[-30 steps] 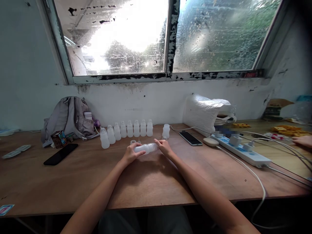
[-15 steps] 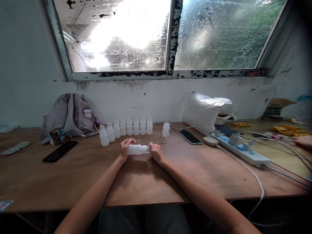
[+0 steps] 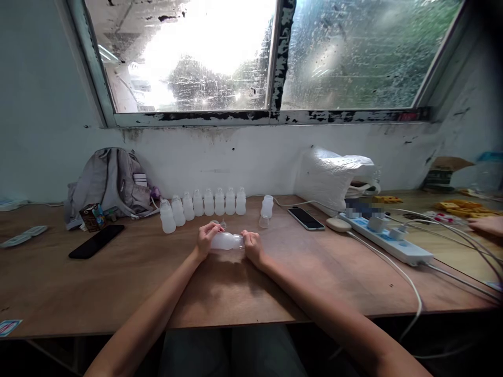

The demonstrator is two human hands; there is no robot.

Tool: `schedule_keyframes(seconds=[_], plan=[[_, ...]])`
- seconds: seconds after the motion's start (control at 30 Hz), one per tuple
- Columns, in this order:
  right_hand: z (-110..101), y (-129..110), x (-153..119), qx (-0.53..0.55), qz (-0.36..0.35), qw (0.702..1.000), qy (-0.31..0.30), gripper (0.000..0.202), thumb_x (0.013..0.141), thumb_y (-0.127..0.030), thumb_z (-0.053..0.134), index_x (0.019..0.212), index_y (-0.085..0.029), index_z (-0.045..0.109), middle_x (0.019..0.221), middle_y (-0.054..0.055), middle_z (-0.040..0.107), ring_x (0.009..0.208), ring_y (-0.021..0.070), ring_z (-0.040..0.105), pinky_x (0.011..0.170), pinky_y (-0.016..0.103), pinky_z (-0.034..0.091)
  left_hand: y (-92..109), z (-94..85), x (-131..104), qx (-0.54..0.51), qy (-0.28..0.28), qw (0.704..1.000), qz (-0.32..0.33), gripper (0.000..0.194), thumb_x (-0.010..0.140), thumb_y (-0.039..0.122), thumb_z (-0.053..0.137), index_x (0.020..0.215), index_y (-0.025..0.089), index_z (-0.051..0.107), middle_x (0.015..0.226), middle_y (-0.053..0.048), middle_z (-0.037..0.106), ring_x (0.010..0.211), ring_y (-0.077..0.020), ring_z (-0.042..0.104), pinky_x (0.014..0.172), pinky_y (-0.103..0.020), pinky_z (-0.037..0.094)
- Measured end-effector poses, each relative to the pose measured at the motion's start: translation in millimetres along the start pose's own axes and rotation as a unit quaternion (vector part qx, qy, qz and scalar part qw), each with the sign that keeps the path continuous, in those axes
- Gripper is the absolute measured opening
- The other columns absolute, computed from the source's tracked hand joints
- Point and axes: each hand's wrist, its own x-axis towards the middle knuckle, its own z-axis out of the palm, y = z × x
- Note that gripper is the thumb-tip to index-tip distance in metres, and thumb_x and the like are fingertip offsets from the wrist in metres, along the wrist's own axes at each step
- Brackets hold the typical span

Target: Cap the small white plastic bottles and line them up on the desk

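L hand (image 3: pixel 204 241) and R hand (image 3: pixel 253 246) were both clamped on a frosted plastic btl (image 3: pixel 225 241), waisted, held sideways low over the smooth brown tabletop (image 3: pixel 231 298), approx. center. L fingers wrapped its base end, R fingers its clear end, hiding both tips. Small clear piece (image 3: pixel 223 224) sat just beyond, 12 o'clock.

From the btl: row of 8 frosted btls w/ clear tops (image 3: pixel 209 203), 10 to 1 o'clock; separate frosted btl (image 3: pixel 268 203) w/ clear cup-shaped pc (image 3: pixel 264 221) in front, approx. 1–2; phone (image 3: pixel 306 219) and crinkled silvery bag (image 3: pixel 326 180), 2; power strip (image 3: pixel 393 244) w/ cables, 3; black phone (image 3: pixel 97 241), 9; gray fabric backpack (image 3: pixel 108 183), 10.
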Motion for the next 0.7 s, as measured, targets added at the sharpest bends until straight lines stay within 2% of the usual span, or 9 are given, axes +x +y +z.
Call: schedule_keyframes(seconds=[0.13,0.3,0.37,0.43,0.53,0.6,0.63,0.7], plan=[[-1,-3,1,0.07,0.025,0.997,0.016,0.036,0.078,-0.028,0.031,0.046,-0.02,0.043,0.043,0.001,0.044,0.046,0.0132,0.041,0.05,0.025,0.03,-1,1.8,1,0.021,-0.002,0.999,0.027,0.028,0.076,0.036,0.045,0.065,0.015,0.06,0.069,-0.002,0.06,0.069,-0.0144,0.054,0.067,-0.024,0.041],[-5,-1,13,0.198,0.163,0.965,0.049,0.032,0.072,-0.03,0.041,0.041,-0.02,0.036,0.038,-0.003,0.035,0.041,0.0103,0.032,0.041,0.023,0.026,-8,6.9,1,0.126,-0.02,0.992,0.021,0.024,0.077,0.035,0.044,0.078,0.016,0.06,0.083,-0.004,0.061,0.079,-0.0163,0.055,0.074,-0.027,0.042],[-8,3,20,0.212,0.193,0.957,0.047,0.031,0.073,-0.034,0.04,0.045,-0.02,0.036,0.035,-0.005,0.031,0.036,0.0095,0.029,0.037,0.023,0.024,-11,10.0,-1,0.175,-0.067,0.982,0.021,0.028,0.077,0.037,0.046,0.092,0.017,0.057,0.09,-0.005,0.06,0.084,-0.0176,0.055,0.077,-0.029,0.042],[-13,6,28,0.247,0.235,0.94,0.035,0.032,0.074,-0.041,0.038,0.049,-0.021,0.037,0.033,-0.007,0.026,0.031,0.0087,0.025,0.032,0.023,0.024,-12,12.8,-5,0.225,-0.136,0.964,0.047,0.04,0.075,0.04,0.048,0.108,0.017,0.049,0.102,-0.008,0.056,0.093,-0.0196,0.052,0.083,-0.031,0.04],[-21,5,35,0.373,0.294,0.88,0.004,0.037,0.073,-0.053,0.041,0.056,-0.019,0.041,0.036,-0.006,0.034,0.03,0.0078,0.029,0.031,0.022,0.029,-13,16.0,-11,0.297,-0.207,0.929,0.084,0.053,0.077,0.042,0.046,0.123,0.018,0.034,0.12,-0.01,0.045,0.108,-0.0228,0.042,0.093,-0.036,0.032],[-25,-1,35,0.457,0.291,0.84,-0.026,0.042,0.072,-0.058,0.041,0.065,-0.018,0.047,0.046,-0.003,0.045,0.036,0.0081,0.038,0.034,0.021,0.035,-14,17.4,-14,0.337,-0.221,0.912,0.073,0.055,0.08,0.042,0.04,0.128,0.02,0.026,0.127,-0.01,0.039,0.113,-0.0244,0.037,0.094,-0.039,0.028],[-25,-4,33,0.474,0.275,0.836,-0.04,0.043,0.072,-0.06,0.041,0.07,-0.017,0.049,0.052,-0.002,0.048,0.039,0.0082,0.042,0.036,0.021,0.037,-15,17.9,-15,0.353,-0.225,0.906,0.06,0.054,0.081,0.043,0.037,0.129,0.02,0.024,0.128,-0.01,0.037,0.113,-0.0249,0.037,0.094,-0.04,0.028],[-22,-11,29,0.452,0.236,0.858,-0.072,0.042,0.07,-0.059,0.046,0.077,-0.017,0.051,0.058,-0.002,0.05,0.043,0.0079,0.045,0.039,0.02,0.039,-19,18.6,-15,0.379,-0.237,0.894,0.033,0.051,0.083,0.044,0.032,0.126,0.019,0.027,0.126,-0.01,0.04,0.111,-0.0254,0.038,0.093,-0.041,0.028]])
